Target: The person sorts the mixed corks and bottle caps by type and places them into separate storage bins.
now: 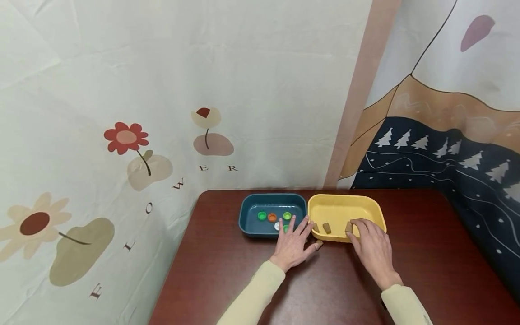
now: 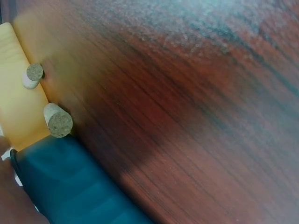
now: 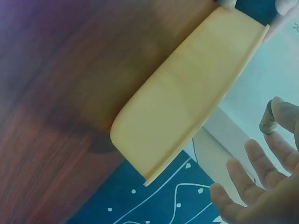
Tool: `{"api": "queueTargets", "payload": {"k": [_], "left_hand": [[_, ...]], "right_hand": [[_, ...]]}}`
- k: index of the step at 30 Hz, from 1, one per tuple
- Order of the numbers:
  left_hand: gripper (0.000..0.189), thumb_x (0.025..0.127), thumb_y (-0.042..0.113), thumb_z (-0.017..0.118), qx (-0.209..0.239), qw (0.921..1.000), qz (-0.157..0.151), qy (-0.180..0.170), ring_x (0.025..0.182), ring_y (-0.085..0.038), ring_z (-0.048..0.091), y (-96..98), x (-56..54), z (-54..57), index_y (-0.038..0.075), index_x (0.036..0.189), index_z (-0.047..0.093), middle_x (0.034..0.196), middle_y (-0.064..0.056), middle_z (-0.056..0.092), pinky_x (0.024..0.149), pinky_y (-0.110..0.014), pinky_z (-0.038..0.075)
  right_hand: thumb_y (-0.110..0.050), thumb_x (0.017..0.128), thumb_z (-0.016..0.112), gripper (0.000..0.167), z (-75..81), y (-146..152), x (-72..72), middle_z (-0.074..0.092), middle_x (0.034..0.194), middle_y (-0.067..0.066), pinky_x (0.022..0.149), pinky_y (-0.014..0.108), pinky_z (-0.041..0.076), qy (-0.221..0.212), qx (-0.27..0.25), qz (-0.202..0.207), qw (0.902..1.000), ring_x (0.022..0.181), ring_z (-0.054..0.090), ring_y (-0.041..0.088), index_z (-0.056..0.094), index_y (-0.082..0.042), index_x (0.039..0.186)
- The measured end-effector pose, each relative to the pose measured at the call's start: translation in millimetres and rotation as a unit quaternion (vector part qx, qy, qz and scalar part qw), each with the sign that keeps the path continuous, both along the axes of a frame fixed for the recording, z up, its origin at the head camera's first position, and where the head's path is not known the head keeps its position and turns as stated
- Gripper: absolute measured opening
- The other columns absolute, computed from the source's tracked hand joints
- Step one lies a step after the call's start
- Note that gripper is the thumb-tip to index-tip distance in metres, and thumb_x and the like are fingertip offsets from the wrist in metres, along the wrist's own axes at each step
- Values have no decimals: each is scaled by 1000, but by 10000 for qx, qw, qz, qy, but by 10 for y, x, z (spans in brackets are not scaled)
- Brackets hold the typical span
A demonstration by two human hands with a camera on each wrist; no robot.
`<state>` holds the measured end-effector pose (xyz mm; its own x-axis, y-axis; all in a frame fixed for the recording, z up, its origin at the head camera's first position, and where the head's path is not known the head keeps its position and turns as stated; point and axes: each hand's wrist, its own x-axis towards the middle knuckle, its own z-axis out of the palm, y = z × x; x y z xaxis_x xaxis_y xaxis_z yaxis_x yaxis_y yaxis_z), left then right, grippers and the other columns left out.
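Note:
My right hand (image 1: 372,248) pinches a cork (image 1: 349,227) between thumb and forefinger, above the front of the yellow tray (image 1: 345,200). In the right wrist view the same cork (image 3: 268,119) shows higher than the tray's rim, the other fingers spread apart. Two more corks, one of them a brown cork (image 1: 327,228), lie inside the yellow tray. My left hand (image 1: 290,246) reaches over the front edges of both trays with fingers spread, its thumb tip at a cork (image 1: 319,244) on the table. Two corks show in the left wrist view, the nearer cork (image 2: 60,122) beside the trays' junction.
The dark blue tray (image 1: 245,214) stands against the yellow one's left side. It holds a green cap (image 1: 262,216), an orange cap (image 1: 272,217), a white cap (image 1: 277,226) and other green ones. Behind the wooden table (image 1: 211,271) hangs a printed cloth (image 1: 276,90).

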<state>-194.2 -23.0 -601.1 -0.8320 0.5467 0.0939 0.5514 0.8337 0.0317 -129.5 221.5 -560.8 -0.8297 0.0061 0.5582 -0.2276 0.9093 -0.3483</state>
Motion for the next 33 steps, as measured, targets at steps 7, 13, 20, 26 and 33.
{"api": "queueTargets", "payload": {"k": [7,13,20,26,33], "left_hand": [[74,101,74,35,24,10000,1,-2,154,-36,27,10,2,-12,32,161,39,170,9,27,118,-71,15],[74,100,74,36,17,10000,18,16,154,-35,28,10,13,-6,32,161,40,169,9,27,118,-71,15],[73,100,74,35,-42,9999,19,96,154,-35,28,2,7,-4,32,161,40,169,9,28,117,-71,18],[74,100,75,34,-207,9997,7,154,155,-35,26,-5,11,15,33,161,39,170,8,27,116,-71,20],[77,100,70,45,-73,9987,-75,497,154,-37,28,-58,51,44,28,163,35,170,3,28,114,-72,24]], "right_hand": [[-14,86,84,40,-10,14,-179,65,119,23,92,69,44,-416,-114,-94,9990,113,59,48,67,-1,121],[-16,90,81,35,-56,36,-372,65,120,24,90,71,44,-924,-66,-169,9956,113,59,49,68,0,119],[-16,92,78,33,-76,27,-589,64,123,27,84,67,49,-1721,85,-126,9850,110,62,49,69,0,121],[-17,93,75,31,-76,-19,-708,63,126,28,81,66,51,-2523,-18,-37,9677,108,62,49,70,-3,120],[-21,93,68,35,-111,-30,-818,63,125,27,78,61,51,-3468,-201,-123,9376,106,62,45,69,-4,123]]}}
